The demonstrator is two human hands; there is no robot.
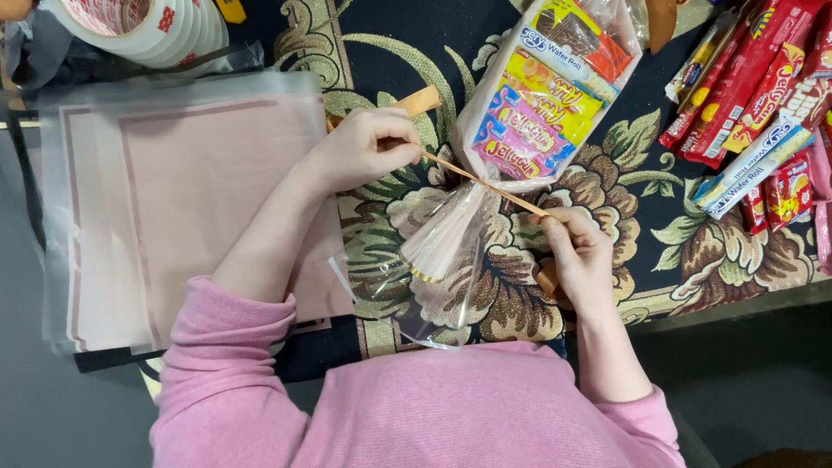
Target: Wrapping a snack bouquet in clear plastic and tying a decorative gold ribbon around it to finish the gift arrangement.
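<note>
A clear plastic bag (546, 87) filled with several colourful snack packets lies on the patterned cloth (659, 251), its neck gathered and its open end (433, 269) fanned out toward me. A thin tan ribbon (485, 184) runs taut across the gathered neck. My left hand (364, 147) pinches one end of the ribbon to the left of the bag. My right hand (579, 251) grips the other end at the lower right. Both sleeves are pink.
A stack of pink sheets in clear wrap (173, 199) lies on the left. Rolls of tape (143, 26) sit at the top left. Several red and blue snack packets (754, 95) are piled at the right. The table edge runs along the lower right.
</note>
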